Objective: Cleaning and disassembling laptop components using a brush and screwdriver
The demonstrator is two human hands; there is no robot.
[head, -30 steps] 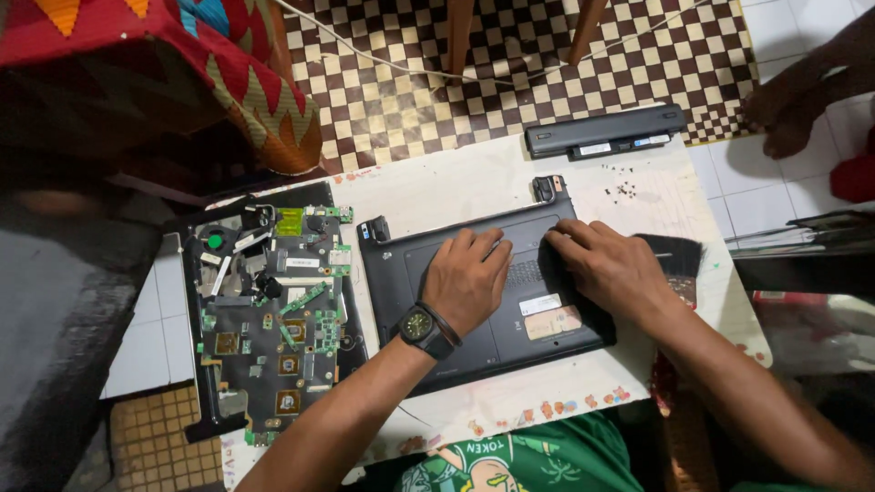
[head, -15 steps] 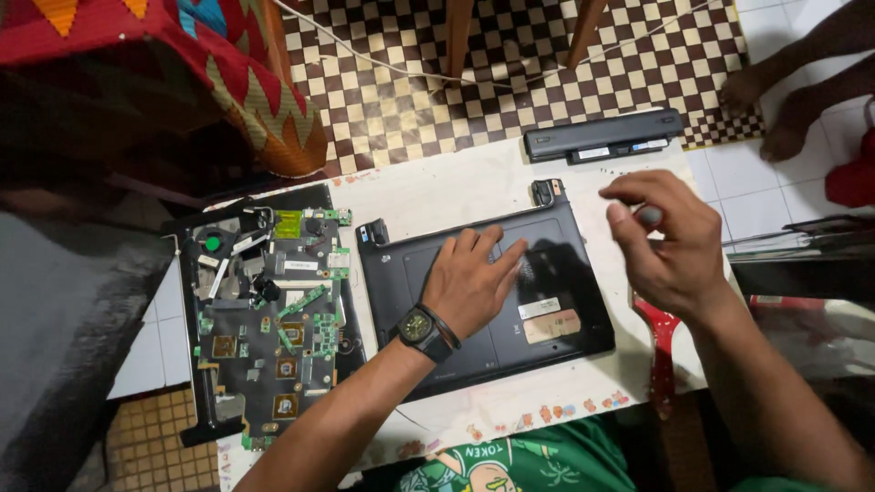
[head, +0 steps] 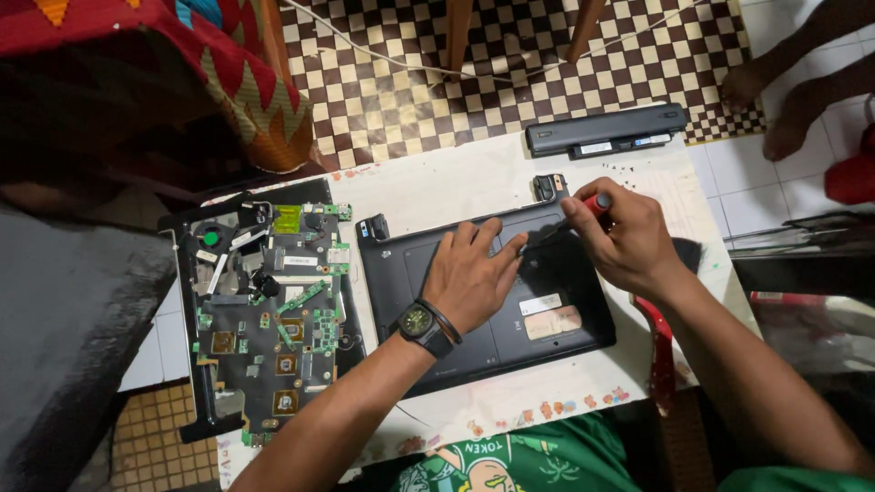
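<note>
A black laptop bottom case lies face down on the white table. My left hand, with a wristwatch, rests flat on it, fingers spread toward the upper edge. My right hand grips a screwdriver with a red handle, its dark shaft pointing down-left at the case near my left fingertips. Left of the case lies an opened laptop half with its green circuit board exposed.
A long black battery pack lies at the table's far edge. A red-handled tool sits at the right edge under my forearm. Another person's bare feet stand on the floor at top right. A patterned cloth hangs top left.
My right hand lifted off the case, picked up the red-handled screwdriver at the right, and brought it back to the case's upper edge. My left hand stayed on the case.
</note>
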